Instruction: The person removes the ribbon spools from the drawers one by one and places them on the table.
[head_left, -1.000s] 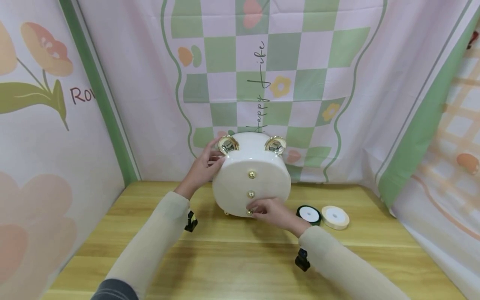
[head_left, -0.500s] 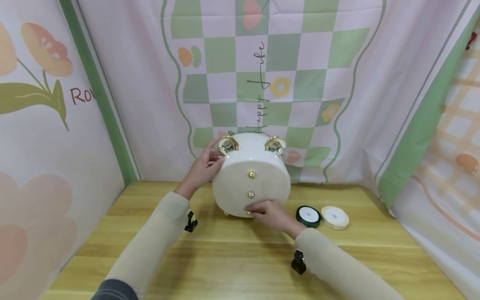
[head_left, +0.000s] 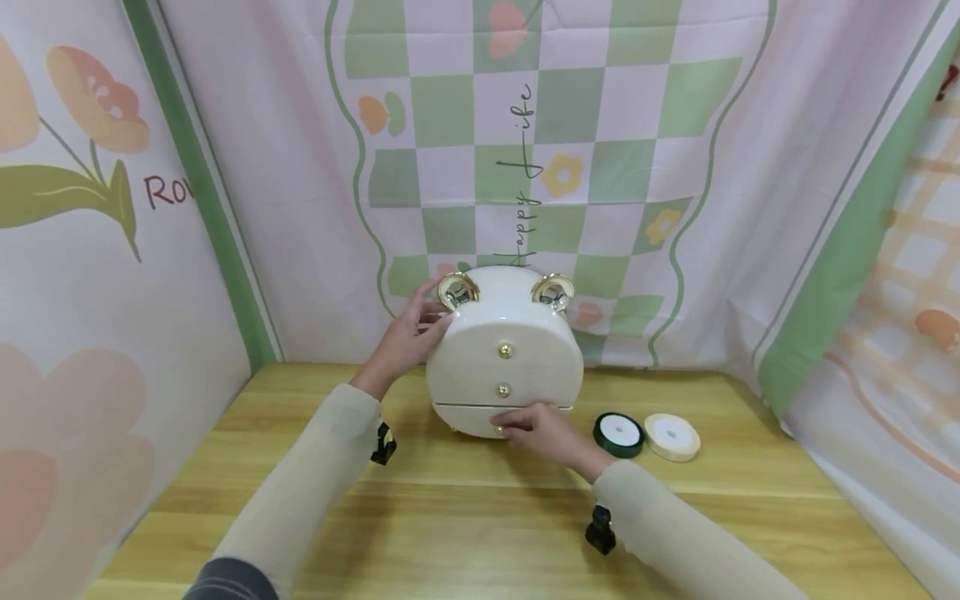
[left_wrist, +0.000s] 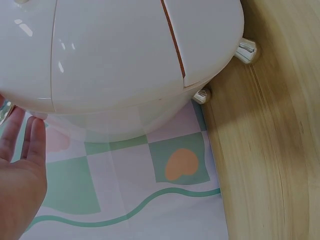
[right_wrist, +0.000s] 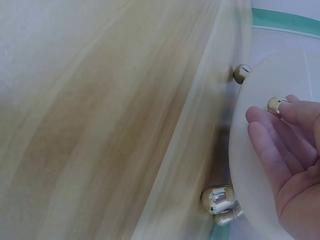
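Observation:
A white rounded storage box (head_left: 465, 362) with gold-rimmed ears stands on the table. Three gold knobs run down its front. My right hand (head_left: 542, 429) pinches the lowest knob (right_wrist: 274, 105) between thumb and finger. The bottom drawer (head_left: 461, 418) is pulled out slightly, with a dark gap along its top edge; the same gap shows in the left wrist view. My left hand (head_left: 405, 335) rests against the box's upper left side, just below the left ear (head_left: 457, 290), its fingers (left_wrist: 36, 142) fairly straight.
Two ribbon spools, one dark green (head_left: 618, 434) and one cream (head_left: 672, 437), lie to the right of the box on the wooden table (head_left: 450, 525). A patterned curtain (head_left: 442, 175) hangs close behind the box. Small gold feet (right_wrist: 218, 198) support it.
The bottom drawer has come out a little towards me and a gap has opened above it. My right hand has closed on its knob. The left hand stays in place.

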